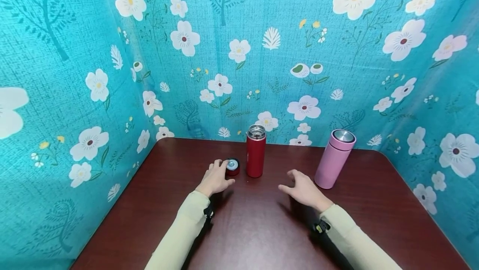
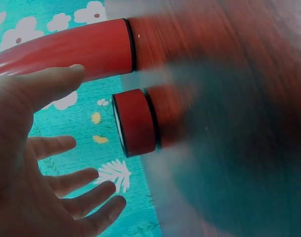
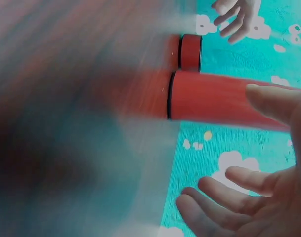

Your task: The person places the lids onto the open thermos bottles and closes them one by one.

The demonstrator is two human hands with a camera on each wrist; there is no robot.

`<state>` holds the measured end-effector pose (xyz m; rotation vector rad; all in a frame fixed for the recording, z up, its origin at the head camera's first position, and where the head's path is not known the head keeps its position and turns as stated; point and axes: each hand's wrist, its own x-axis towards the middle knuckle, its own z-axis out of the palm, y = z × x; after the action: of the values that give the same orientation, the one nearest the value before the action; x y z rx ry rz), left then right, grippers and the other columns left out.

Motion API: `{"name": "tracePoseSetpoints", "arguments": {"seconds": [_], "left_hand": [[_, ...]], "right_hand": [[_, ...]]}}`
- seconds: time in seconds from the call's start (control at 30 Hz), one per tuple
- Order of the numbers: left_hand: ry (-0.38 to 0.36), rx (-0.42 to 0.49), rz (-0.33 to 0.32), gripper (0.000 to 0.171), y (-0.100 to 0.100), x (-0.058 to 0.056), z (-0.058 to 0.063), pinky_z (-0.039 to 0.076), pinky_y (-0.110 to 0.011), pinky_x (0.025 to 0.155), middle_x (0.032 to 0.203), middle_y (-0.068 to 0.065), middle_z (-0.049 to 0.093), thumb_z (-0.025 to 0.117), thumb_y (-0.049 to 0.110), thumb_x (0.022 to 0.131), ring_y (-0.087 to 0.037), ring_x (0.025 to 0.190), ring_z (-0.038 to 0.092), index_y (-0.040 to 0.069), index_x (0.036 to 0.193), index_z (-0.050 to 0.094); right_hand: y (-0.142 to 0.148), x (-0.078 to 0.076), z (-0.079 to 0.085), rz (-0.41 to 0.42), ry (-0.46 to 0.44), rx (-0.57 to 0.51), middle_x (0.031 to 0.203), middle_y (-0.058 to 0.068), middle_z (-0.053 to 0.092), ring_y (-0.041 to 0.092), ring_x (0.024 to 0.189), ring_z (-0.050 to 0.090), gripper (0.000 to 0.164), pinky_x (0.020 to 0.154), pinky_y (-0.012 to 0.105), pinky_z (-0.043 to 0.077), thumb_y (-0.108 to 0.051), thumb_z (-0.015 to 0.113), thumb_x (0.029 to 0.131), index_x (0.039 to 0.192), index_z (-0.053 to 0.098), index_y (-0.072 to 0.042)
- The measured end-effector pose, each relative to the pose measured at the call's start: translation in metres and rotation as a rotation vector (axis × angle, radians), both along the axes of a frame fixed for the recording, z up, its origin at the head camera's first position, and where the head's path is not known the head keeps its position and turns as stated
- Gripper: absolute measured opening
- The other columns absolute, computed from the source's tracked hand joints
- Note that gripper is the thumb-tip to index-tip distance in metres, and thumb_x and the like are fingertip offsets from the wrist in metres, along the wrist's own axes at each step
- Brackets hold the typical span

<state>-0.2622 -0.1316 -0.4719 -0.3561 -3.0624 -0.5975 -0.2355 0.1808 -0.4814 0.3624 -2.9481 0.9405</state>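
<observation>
A red thermos bottle (image 1: 255,155) stands upright without a lid near the back middle of the table, its steel mouth showing. Just left of it, a red lid with black edges (image 1: 233,168) lies with its silvery inside facing up. My left hand (image 1: 216,178) is beside the lid, fingers spread; the left wrist view shows a gap between the fingers and the lid (image 2: 135,123). To the right of the bottle, my right hand (image 1: 306,189) hovers with fingers apart and holds nothing. In the right wrist view the bottle (image 3: 219,100) lies beyond the thumb.
A pink thermos bottle (image 1: 334,159) with its lid on stands to the right, just behind my right hand. The dark red-brown table (image 1: 258,232) ends at a blue flowered cloth (image 1: 239,83) at the back and sides.
</observation>
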Motion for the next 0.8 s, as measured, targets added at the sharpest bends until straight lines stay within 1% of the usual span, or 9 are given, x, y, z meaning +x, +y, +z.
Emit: {"name": "tracePoseSetpoints", "arguments": {"seconds": [0.13, 0.27, 0.4, 0.47, 0.53, 0.63, 0.8], "left_hand": [[-0.042, 0.002, 0.024, 0.075, 0.005, -0.007, -0.002, 0.040, -0.050, 0.095, 0.142, -0.021, 0.031, 0.072, 0.034, 0.082, -0.039, 0.122, 0.037, 0.010, 0.143, 0.035], [-0.050, 0.028, 0.042, 0.077, 0.010, -0.015, -0.003, 0.040, -0.051, 0.095, 0.145, -0.021, 0.026, 0.073, 0.031, 0.082, -0.039, 0.125, 0.034, 0.010, 0.144, 0.034], [-0.044, 0.030, 0.061, 0.078, 0.014, -0.023, -0.005, 0.040, -0.050, 0.096, 0.148, -0.021, 0.021, 0.073, 0.030, 0.082, -0.038, 0.128, 0.030, 0.011, 0.145, 0.033], [-0.049, 0.045, 0.071, 0.078, 0.016, -0.026, -0.006, 0.041, -0.051, 0.095, 0.148, -0.021, 0.020, 0.074, 0.029, 0.081, -0.040, 0.129, 0.029, 0.011, 0.145, 0.033], [-0.061, 0.073, 0.080, 0.078, 0.017, -0.030, -0.006, 0.042, -0.052, 0.094, 0.149, -0.022, 0.019, 0.074, 0.027, 0.081, -0.041, 0.129, 0.028, 0.011, 0.146, 0.033], [-0.077, 0.109, 0.096, 0.079, 0.018, -0.035, -0.006, 0.043, -0.052, 0.092, 0.149, -0.022, 0.017, 0.075, 0.023, 0.081, -0.042, 0.129, 0.027, 0.011, 0.146, 0.032], [-0.108, 0.118, 0.116, 0.080, 0.021, -0.042, -0.008, 0.043, -0.051, 0.093, 0.149, -0.022, 0.017, 0.075, 0.023, 0.081, -0.041, 0.128, 0.028, 0.013, 0.147, 0.030]], "right_hand": [[-0.019, -0.012, 0.007, -0.011, -0.014, -0.076, 0.126, 0.020, 0.052, 0.035, 0.115, 0.051, 0.071, 0.092, 0.051, 0.043, -0.044, 0.072, 0.080, 0.128, 0.046, 0.000], [-0.035, -0.023, 0.015, -0.033, -0.034, -0.157, 0.132, 0.020, 0.047, 0.037, 0.120, 0.045, 0.076, 0.095, 0.052, 0.041, -0.040, 0.074, 0.079, 0.134, 0.040, 0.000], [-0.045, -0.034, 0.021, -0.045, -0.055, -0.183, 0.135, 0.019, 0.044, 0.036, 0.122, 0.043, 0.085, 0.094, 0.052, 0.042, -0.044, 0.075, 0.076, 0.137, 0.035, -0.002], [-0.049, -0.040, 0.023, -0.049, -0.063, -0.194, 0.136, 0.019, 0.042, 0.036, 0.123, 0.041, 0.089, 0.094, 0.052, 0.042, -0.046, 0.076, 0.074, 0.139, 0.032, -0.002], [-0.053, -0.045, 0.024, -0.052, -0.067, -0.202, 0.138, 0.019, 0.040, 0.036, 0.124, 0.040, 0.092, 0.094, 0.052, 0.042, -0.046, 0.077, 0.073, 0.140, 0.030, -0.002], [-0.058, -0.053, 0.025, -0.052, -0.066, -0.238, 0.138, 0.019, 0.039, 0.036, 0.125, 0.039, 0.094, 0.093, 0.053, 0.042, -0.043, 0.078, 0.073, 0.141, 0.028, -0.002], [-0.066, -0.064, 0.023, -0.047, -0.054, -0.293, 0.136, 0.019, 0.040, 0.036, 0.124, 0.041, 0.092, 0.091, 0.050, 0.045, -0.041, 0.078, 0.074, 0.141, 0.028, -0.003]]}}
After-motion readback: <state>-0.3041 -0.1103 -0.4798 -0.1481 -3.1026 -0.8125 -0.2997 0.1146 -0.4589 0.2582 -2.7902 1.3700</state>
